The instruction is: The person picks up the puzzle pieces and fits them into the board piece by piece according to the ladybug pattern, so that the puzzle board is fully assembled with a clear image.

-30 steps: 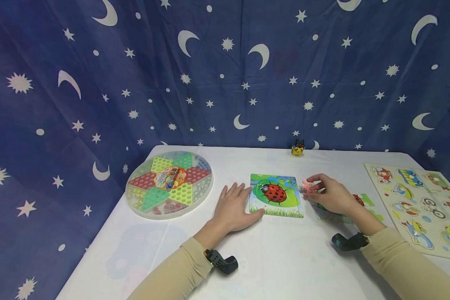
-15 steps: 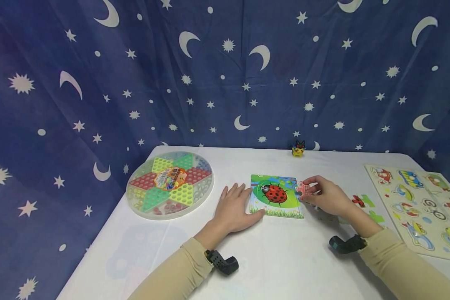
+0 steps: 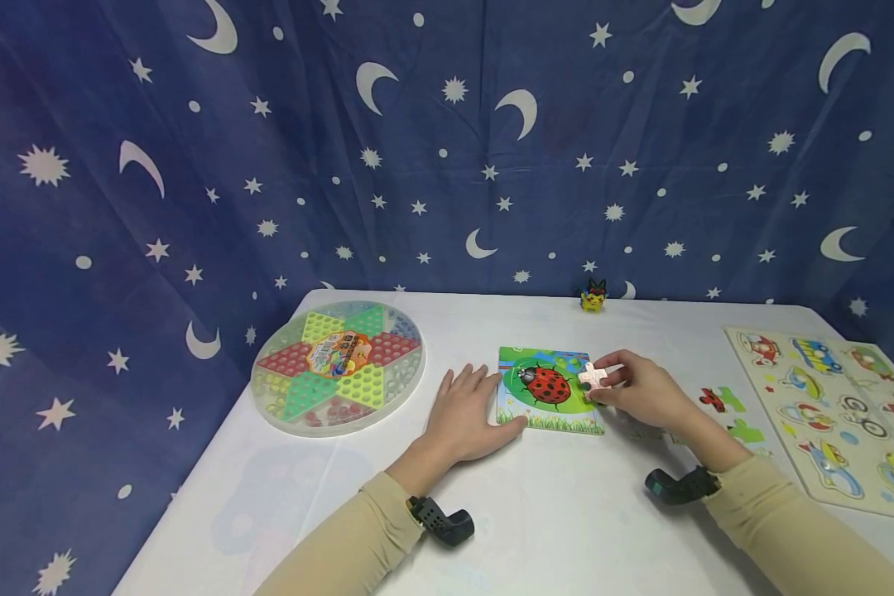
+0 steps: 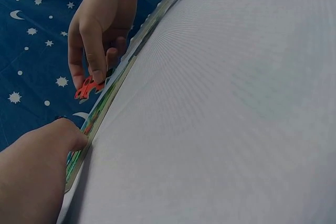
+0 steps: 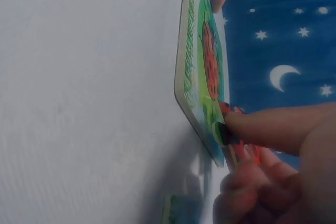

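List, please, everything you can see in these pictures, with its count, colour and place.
table: 1, white, in front of the person
ladybug board: 1, green and blue, mid-table
red piece: 1, red, in the right grip
loose pieces: several, green and red, partly hidden near the right wrist
vehicle board: seemingly 1, cream, table's right side
star board: 1, red, green and yellow, table's left side
figure: 1, yellow and black, back edge
backdrop: 1, blue and white, behind
wrist cameras: 2, black, one per wrist
sleeves: 2, tan, on the forearms
left grip: 1, bare, at the ladybug board's left
right grip: 1, bare, at its right
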### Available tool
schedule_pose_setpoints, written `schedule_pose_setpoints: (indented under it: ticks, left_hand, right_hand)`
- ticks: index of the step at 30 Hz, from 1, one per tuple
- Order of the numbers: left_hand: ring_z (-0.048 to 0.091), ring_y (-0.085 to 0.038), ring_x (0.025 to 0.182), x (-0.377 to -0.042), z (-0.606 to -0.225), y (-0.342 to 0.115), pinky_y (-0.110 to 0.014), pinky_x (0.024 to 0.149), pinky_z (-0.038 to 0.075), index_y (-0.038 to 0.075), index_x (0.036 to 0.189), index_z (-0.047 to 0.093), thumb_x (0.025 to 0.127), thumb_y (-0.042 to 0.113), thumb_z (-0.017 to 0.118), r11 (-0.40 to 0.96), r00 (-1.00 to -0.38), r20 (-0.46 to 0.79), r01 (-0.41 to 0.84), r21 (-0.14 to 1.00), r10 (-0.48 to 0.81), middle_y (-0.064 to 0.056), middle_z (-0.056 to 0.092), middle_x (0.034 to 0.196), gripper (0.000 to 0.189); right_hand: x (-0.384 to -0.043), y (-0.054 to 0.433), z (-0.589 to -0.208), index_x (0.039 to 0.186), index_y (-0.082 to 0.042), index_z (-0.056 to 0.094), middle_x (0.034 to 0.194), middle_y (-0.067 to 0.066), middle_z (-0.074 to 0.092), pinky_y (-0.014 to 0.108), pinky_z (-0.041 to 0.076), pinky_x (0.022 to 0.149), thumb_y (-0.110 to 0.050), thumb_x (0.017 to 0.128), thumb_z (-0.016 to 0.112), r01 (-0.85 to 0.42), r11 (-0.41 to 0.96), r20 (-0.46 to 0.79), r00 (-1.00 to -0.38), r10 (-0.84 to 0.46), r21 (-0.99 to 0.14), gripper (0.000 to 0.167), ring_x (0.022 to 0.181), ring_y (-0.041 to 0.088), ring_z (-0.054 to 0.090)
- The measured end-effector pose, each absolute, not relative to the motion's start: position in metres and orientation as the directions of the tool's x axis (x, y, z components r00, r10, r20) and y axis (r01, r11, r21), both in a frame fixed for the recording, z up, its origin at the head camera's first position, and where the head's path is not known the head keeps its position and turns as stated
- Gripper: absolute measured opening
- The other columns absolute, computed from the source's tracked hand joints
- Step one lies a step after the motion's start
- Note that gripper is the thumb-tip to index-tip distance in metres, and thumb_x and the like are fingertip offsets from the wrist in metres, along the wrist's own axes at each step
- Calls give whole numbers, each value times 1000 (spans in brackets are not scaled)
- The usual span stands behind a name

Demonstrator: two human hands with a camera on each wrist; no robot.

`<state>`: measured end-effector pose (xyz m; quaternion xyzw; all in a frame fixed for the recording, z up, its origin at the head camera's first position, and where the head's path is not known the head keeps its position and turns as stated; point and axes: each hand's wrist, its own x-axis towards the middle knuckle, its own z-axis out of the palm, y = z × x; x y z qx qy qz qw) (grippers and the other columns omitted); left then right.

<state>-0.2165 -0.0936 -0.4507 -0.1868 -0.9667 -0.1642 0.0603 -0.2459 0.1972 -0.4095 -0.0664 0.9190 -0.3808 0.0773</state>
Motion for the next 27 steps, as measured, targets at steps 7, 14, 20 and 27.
schedule_pose_setpoints:
  ticks: [7,14,20,27]
  left_hand:
    - [31,-32,150,-217,-450,-94,-53,124,15,14,152,51,90,68,55,876,-922,180,383,294,342,-12,44,157,83]
    - [31,-33,150,-217,-450,-94,-53,123,16,13,152,51,90,68,55,871,-920,186,389,300,346,-12,45,157,82]
    - [31,-33,150,-217,-450,-94,-53,123,16,13,152,51,90,68,55,872,-920,185,389,299,347,-12,45,157,83]
    - [32,-34,150,-216,-450,-94,-54,123,16,13,151,52,91,68,55,870,-919,186,390,300,348,-13,45,156,82]
  right_hand:
    - [-246,191,-412,135,2,52,103,15,68,33,56,60,-10,93,71,-72,687,-87,-977,-194,-723,48,73,20,63]
    - [-247,187,-415,135,2,51,105,15,68,34,57,58,-6,95,69,-95,682,-56,-979,-195,-725,45,73,19,65]
    - [-248,184,-416,132,-1,54,113,19,67,34,56,57,-9,94,73,-125,696,-20,-980,-196,-707,43,75,20,65]
    - [-246,181,-418,126,-5,61,117,16,68,34,49,69,-20,92,78,-203,752,56,-975,-217,-627,41,84,22,61]
